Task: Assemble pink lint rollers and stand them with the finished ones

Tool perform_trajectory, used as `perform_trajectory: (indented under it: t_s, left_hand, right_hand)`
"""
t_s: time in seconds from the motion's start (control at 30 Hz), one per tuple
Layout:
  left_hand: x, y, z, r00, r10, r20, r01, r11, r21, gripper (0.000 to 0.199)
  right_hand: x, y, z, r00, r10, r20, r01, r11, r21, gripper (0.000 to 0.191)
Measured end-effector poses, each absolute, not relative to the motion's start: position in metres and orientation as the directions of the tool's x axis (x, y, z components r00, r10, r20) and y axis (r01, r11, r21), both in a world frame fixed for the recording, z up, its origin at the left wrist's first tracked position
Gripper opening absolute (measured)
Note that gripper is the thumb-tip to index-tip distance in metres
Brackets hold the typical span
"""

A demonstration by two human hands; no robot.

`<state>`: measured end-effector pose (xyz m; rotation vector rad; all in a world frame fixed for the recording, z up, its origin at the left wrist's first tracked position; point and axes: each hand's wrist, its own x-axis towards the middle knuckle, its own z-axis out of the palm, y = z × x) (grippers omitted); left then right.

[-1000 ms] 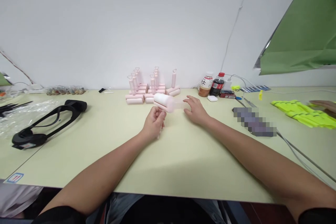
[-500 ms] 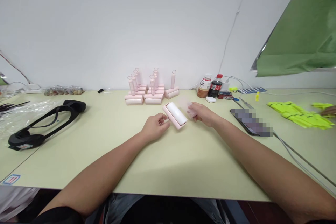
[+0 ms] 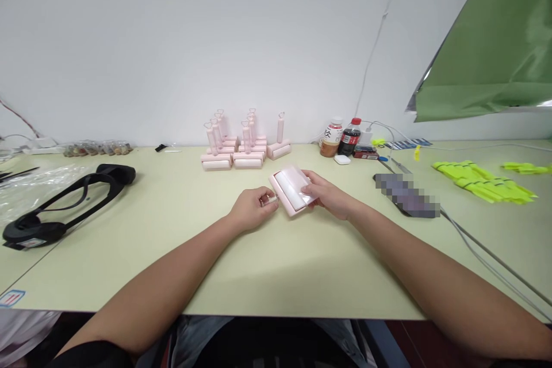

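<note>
My left hand [image 3: 253, 208] is closed around the handle of a pink lint roller, its white sticky roll [image 3: 290, 188] facing up and tilted above the table. My right hand [image 3: 326, 194] pinches a translucent pink cover [image 3: 297, 177], which overlaps the upper right side of the roll. Whether the cover is seated on the roller I cannot tell. Behind my hands, several more pink lint rollers [image 3: 249, 160] rest in rows against the wall, handles upright. One lint roller [image 3: 279, 149] stands apart at the right of them.
To the left lies a black headset strap [image 3: 69, 207] beside clear plastic film [image 3: 47, 187]. At the back right are an orange drink bottle [image 3: 331, 139], a cola bottle [image 3: 350, 138] and a white case [image 3: 342, 159]. Farther right lie a phone [image 3: 405, 195], cables and neon yellow strips [image 3: 483, 181].
My right hand has brought the pink cover left onto the lint roller; before, the two were apart. My left hand keeps its grip. The co-worker's hand at far right has left the view.
</note>
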<state>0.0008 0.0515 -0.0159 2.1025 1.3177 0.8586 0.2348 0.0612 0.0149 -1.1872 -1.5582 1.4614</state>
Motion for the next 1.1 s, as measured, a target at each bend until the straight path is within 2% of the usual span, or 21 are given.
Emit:
perform_trajectory:
  t_s: [0.3, 0.4, 0.47, 0.53, 0.6, 0.67, 0.77, 0.87, 0.93, 1.03, 1.1]
  left_hand:
    - [0.004, 0.045, -0.016, 0.349, 0.902, 0.254, 0.593, -0.422, 0.686, 0.028]
    - [0.005, 0.043, -0.016, 0.338, 0.913, 0.226, 0.561, -0.389, 0.731, 0.027]
    - [0.006, 0.043, -0.015, 0.314, 0.937, 0.153, 0.455, -0.29, 0.842, 0.029]
    - [0.007, 0.044, -0.011, 0.31, 0.951, -0.007, 0.269, -0.081, 0.96, 0.035]
    - [0.007, 0.045, -0.004, 0.357, 0.924, -0.136, 0.066, 0.12, 0.991, 0.038]
    - [0.006, 0.045, 0.003, 0.42, 0.899, -0.126, -0.076, 0.173, 0.982, 0.038]
    - [0.005, 0.042, 0.007, 0.463, 0.886, 0.006, -0.117, 0.054, 0.992, 0.044]
    - [0.011, 0.04, 0.004, 0.472, 0.876, 0.095, -0.003, -0.106, 0.994, 0.052]
    - [0.017, 0.044, 0.002, 0.424, 0.893, 0.148, 0.122, -0.219, 0.968, 0.05]
    - [0.028, 0.062, 0.005, 0.328, 0.9, 0.287, 0.327, -0.393, 0.859, 0.037]
    - [0.035, 0.082, 0.01, 0.342, 0.868, 0.362, 0.441, -0.488, 0.754, 0.029]
  right_hand:
    - [0.216, 0.049, 0.007, -0.381, 0.914, -0.141, 0.281, -0.031, -0.959, 0.06]
    - [0.213, 0.047, 0.007, -0.386, 0.909, -0.158, 0.237, -0.068, -0.969, 0.061]
    - [0.212, 0.05, 0.008, -0.321, 0.929, -0.184, 0.164, -0.137, -0.977, 0.057]
    - [0.214, 0.055, 0.007, -0.204, 0.955, -0.215, 0.061, -0.207, -0.976, 0.047]
    - [0.218, 0.062, 0.005, -0.136, 0.958, -0.251, -0.064, -0.261, -0.963, 0.034]
    - [0.224, 0.069, 0.002, -0.138, 0.952, -0.273, -0.184, -0.296, -0.937, 0.028]
    - [0.229, 0.076, -0.004, -0.141, 0.945, -0.295, -0.274, -0.324, -0.906, 0.023]
    - [0.228, 0.076, -0.005, -0.148, 0.946, -0.29, -0.306, -0.322, -0.896, 0.018]
    - [0.224, 0.074, -0.004, -0.168, 0.95, -0.264, -0.344, -0.307, -0.887, 0.017]
    - [0.22, 0.071, -0.001, -0.179, 0.958, -0.225, -0.397, -0.279, -0.874, 0.019]
    - [0.219, 0.071, 0.0, -0.134, 0.971, -0.197, -0.424, -0.236, -0.874, 0.017]
